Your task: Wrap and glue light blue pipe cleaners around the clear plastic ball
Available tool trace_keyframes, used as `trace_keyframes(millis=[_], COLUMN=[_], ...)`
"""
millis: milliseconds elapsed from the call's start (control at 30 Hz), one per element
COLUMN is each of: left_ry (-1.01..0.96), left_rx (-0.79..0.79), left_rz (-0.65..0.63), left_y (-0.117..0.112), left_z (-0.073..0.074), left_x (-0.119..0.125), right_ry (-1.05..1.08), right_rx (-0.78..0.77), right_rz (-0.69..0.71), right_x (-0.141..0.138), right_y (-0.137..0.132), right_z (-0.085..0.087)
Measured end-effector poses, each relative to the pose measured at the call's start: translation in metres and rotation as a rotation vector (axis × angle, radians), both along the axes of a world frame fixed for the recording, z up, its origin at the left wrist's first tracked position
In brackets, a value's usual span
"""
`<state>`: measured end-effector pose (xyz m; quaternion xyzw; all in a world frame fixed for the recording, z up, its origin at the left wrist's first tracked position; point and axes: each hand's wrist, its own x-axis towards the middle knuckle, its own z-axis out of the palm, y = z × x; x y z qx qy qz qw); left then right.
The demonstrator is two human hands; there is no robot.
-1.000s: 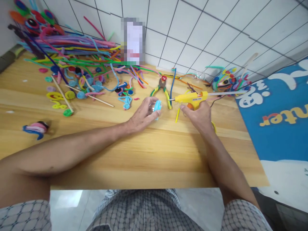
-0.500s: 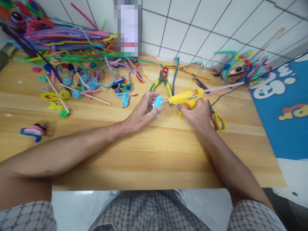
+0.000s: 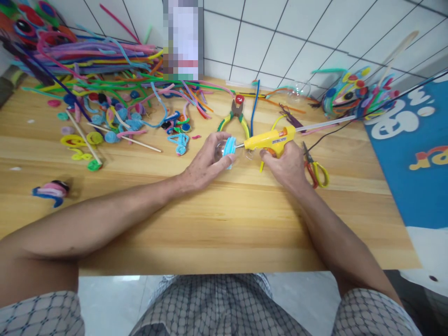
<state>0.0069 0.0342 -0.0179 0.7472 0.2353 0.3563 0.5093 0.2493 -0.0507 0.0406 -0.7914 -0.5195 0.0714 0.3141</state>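
A clear plastic ball (image 3: 219, 152) with light-blue pipe cleaner strips (image 3: 229, 148) across it is held by my left hand (image 3: 208, 161), thumb in front and fingers behind. My right hand (image 3: 287, 163) grips a yellow glue gun (image 3: 268, 140) by its handle. The gun's metal nozzle points left and meets the edge of the blue strips; whether glue is flowing is too small to see. A long translucent glue stick (image 3: 325, 123) sticks out of the gun's back. Just behind the ball stand pliers (image 3: 238, 116) with green and yellow handles, lying on the wooden table (image 3: 217, 224).
Scissors (image 3: 317, 172) lie right of my right hand, near a black cord (image 3: 329, 135). Pipe cleaners (image 3: 105, 60) heap up at the back left, with small coiled pieces and wooden sticks (image 3: 84, 137) before them. Decorated clear balls (image 3: 346, 95) stand at the back right.
Hands, ball and glue gun keep nearly the same pose, the nozzle still at the blue strips. The view has shifted slightly.
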Motion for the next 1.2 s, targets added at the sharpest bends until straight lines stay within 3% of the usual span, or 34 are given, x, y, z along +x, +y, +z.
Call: trace_keyframes(millis=[867, 1200], left_ry=[-0.015, -0.016], left_rx=[0.014, 0.142], left_rz=[0.01, 0.056], left_y=[-0.0019, -0.0046], left_z=[-0.0001, 0.0038], left_x=[-0.0004, -0.0014], right_ry=[-0.03, -0.01], right_rx=[-0.023, 0.003], right_rz=[-0.023, -0.011], right_x=[-0.0006, 0.0041], right_y=[-0.0012, -0.0031], right_z=[-0.002, -0.0065])
